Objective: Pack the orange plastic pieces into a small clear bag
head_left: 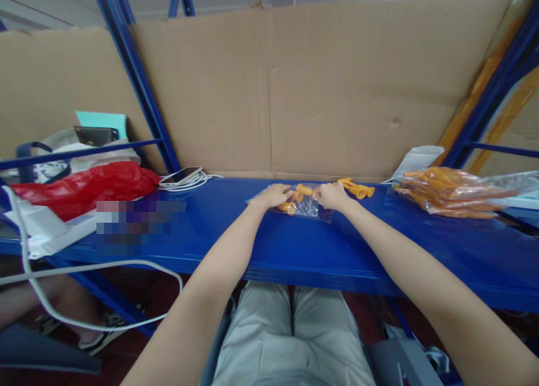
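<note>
A small clear plastic bag (309, 208) lies on the blue shelf (295, 251) with orange plastic pieces (289, 207) in it. My left hand (273, 196) is closed on the bag's left side. My right hand (333, 196) is closed on its right side, beside an orange piece (304, 191) between the two hands. More loose orange pieces (357, 189) lie just right of my right hand.
A large clear bag of orange pieces (455, 192) lies at the right. A phone (181, 175) with a white cable (191, 183), a red bag (84, 187) and other bags sit at the left. Cardboard (320, 88) backs the shelf. A white cord (96, 268) hangs below.
</note>
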`<action>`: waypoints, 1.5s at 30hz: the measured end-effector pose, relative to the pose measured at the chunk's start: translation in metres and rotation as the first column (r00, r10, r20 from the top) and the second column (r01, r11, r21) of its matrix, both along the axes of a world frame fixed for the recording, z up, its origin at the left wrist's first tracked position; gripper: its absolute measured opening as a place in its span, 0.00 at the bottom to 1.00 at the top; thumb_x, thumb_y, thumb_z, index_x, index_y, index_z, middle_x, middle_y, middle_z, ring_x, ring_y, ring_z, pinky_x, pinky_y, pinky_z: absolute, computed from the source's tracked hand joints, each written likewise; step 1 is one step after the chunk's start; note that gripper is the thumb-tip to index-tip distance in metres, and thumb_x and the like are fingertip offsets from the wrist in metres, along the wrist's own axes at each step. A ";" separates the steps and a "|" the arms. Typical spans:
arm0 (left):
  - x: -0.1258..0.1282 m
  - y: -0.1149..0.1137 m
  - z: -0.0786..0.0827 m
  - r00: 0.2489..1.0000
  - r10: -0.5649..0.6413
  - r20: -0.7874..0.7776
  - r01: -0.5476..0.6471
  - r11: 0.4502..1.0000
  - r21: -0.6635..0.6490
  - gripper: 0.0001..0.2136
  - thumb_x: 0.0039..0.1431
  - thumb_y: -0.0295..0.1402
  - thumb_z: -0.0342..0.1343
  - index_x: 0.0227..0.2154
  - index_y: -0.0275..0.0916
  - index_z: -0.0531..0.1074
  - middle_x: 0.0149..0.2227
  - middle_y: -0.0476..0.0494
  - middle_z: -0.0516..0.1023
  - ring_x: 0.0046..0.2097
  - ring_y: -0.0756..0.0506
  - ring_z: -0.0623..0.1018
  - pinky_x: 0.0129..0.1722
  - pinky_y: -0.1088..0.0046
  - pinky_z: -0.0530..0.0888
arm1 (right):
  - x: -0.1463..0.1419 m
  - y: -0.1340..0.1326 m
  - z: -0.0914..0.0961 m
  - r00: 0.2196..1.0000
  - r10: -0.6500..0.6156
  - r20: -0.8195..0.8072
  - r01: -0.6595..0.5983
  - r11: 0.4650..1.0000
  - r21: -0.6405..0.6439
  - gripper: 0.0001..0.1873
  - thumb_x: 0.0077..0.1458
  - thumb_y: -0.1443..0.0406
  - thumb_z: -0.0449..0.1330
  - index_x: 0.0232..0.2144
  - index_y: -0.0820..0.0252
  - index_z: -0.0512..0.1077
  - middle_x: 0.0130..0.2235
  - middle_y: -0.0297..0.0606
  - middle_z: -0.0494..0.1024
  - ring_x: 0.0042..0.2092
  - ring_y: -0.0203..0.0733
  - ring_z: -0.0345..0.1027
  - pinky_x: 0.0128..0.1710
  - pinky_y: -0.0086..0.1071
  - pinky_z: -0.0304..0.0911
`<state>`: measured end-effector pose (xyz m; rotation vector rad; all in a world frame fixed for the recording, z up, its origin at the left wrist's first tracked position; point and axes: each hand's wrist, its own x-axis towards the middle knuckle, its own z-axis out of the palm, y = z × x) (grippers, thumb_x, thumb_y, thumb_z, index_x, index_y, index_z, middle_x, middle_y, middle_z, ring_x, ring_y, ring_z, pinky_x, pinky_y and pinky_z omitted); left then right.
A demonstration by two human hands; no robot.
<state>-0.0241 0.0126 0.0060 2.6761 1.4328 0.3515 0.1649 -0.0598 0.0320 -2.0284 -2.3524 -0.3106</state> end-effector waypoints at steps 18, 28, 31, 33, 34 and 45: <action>0.008 0.007 -0.011 1.000 0.017 0.008 -0.017 0.999 -0.030 0.26 0.66 0.38 0.36 0.65 0.38 0.56 0.68 0.46 0.55 0.69 0.48 0.53 0.67 0.72 0.49 | 0.011 0.033 -0.024 0.849 0.411 -0.332 -0.390 0.912 0.130 0.24 0.55 0.76 0.47 0.50 0.65 0.74 0.54 0.46 0.75 0.56 0.43 0.68 0.56 0.34 0.59; 0.009 0.009 -0.010 1.000 0.019 -0.014 -0.019 0.999 -0.030 0.26 0.67 0.38 0.34 0.65 0.39 0.56 0.68 0.46 0.54 0.69 0.49 0.53 0.67 0.72 0.49 | 0.010 0.022 -0.020 0.898 0.354 -0.262 -0.363 0.932 0.014 0.22 0.60 0.68 0.52 0.55 0.59 0.70 0.58 0.42 0.72 0.58 0.43 0.65 0.56 0.32 0.59; 0.009 0.006 -0.008 0.999 0.024 -0.027 -0.025 0.999 -0.041 0.26 0.67 0.37 0.33 0.65 0.36 0.55 0.68 0.45 0.53 0.69 0.49 0.52 0.66 0.75 0.47 | 0.003 0.009 -0.011 0.971 0.221 -0.087 -0.224 0.974 -0.026 0.20 0.60 0.59 0.55 0.51 0.62 0.73 0.55 0.49 0.74 0.56 0.51 0.66 0.53 0.38 0.61; 0.010 0.003 -0.007 0.999 0.033 -0.029 -0.035 0.998 -0.052 0.27 0.67 0.37 0.33 0.65 0.34 0.55 0.68 0.43 0.53 0.69 0.49 0.51 0.66 0.76 0.46 | -0.001 0.002 -0.007 0.993 0.121 0.004 -0.121 0.993 -0.001 0.23 0.60 0.55 0.56 0.50 0.65 0.74 0.54 0.54 0.73 0.57 0.55 0.65 0.54 0.42 0.61; 0.010 0.003 -0.007 0.999 0.035 -0.028 -0.037 0.998 -0.056 0.27 0.68 0.37 0.33 0.65 0.34 0.55 0.68 0.43 0.53 0.69 0.49 0.51 0.66 0.76 0.47 | -0.003 -0.001 -0.006 0.996 0.089 0.031 -0.089 0.996 0.014 0.25 0.59 0.53 0.56 0.50 0.66 0.74 0.54 0.55 0.73 0.58 0.56 0.64 0.55 0.43 0.60; 0.011 0.000 -0.005 0.998 0.034 -0.044 -0.036 0.998 -0.055 0.26 0.68 0.37 0.32 0.66 0.36 0.54 0.69 0.45 0.52 0.69 0.50 0.51 0.66 0.74 0.47 | -0.008 -0.001 -0.006 1.000 -0.013 -0.005 0.013 0.999 -0.051 0.22 0.60 0.62 0.52 0.52 0.67 0.73 0.52 0.55 0.76 0.54 0.53 0.70 0.49 0.35 0.64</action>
